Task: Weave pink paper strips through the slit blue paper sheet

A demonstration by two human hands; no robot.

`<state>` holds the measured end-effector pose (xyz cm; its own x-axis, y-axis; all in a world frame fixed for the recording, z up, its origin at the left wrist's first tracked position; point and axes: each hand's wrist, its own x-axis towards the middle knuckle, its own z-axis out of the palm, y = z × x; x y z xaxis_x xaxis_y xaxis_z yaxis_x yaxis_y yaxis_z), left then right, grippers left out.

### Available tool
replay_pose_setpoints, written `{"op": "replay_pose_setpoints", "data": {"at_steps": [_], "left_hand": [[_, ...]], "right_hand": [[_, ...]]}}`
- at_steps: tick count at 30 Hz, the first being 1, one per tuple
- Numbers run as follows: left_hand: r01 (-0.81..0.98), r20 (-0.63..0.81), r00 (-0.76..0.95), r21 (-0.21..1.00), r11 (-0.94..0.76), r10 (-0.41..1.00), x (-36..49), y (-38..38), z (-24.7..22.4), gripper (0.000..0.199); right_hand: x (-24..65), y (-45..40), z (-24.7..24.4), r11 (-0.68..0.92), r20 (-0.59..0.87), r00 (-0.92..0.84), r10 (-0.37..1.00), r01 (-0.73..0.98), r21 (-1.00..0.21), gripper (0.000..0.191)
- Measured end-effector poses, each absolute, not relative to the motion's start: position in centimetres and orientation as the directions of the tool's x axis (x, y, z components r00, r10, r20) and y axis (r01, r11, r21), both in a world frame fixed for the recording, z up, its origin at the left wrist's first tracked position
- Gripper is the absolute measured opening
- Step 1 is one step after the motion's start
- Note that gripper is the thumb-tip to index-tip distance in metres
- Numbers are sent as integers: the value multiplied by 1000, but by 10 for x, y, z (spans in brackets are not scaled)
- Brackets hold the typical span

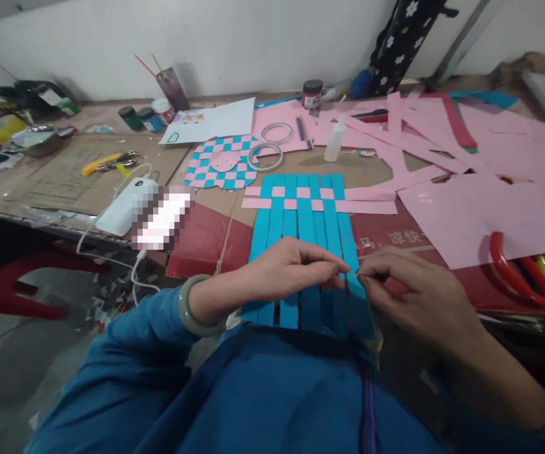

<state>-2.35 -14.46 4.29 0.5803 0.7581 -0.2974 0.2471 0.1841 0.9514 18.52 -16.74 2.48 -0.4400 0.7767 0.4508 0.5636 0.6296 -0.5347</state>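
Observation:
Blue paper strips [291, 233] run lengthwise from the tabletop toward my body, with narrow gaps between them. Near their far end, pink paper strips [367, 207] are woven crosswise over and under them. My left hand [295, 268] is over the lower part of the blue strips, its fingers stretched out to the right. Beside it, at the right edge of the blue strips, my right hand [414, 293] is closed in a pinch of thumb and forefinger. What lies between those fingertips is too small to make out. The two hands' fingertips are nearly touching.
A pink-and-blue woven piece [201, 165], tape rings [265, 169] and a clear squeeze bottle [334, 142] lie beyond. Pink sheets [494, 214] and red-handled scissors [520, 277] are at right. A white power bank [128, 205], cabled phone [163, 221] and yellow cutter [99, 164] are left.

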Motion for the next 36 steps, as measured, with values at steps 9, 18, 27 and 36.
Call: {"op": "replay_pose_setpoints", "data": {"at_steps": [9, 18, 27, 36], "left_hand": [[595, 73, 668, 545, -591, 740, -26, -118, 46, 26], [633, 27, 766, 135, -762, 642, -13, -57, 7, 35], [660, -59, 744, 215, -720, 665, -6, -41, 4, 39], [656, -26, 738, 262, -708, 674, -9, -42, 1, 39]], "right_hand": [[215, -109, 9, 230, 257, -52, 965, 635, -737, 19], [205, -79, -6, 304, 236, -192, 953, 584, -753, 14], [213, -124, -3, 356, 238, -265, 934, 677, -644, 18], [224, -193, 9, 139, 18, -311, 950, 371, -918, 15]]}}
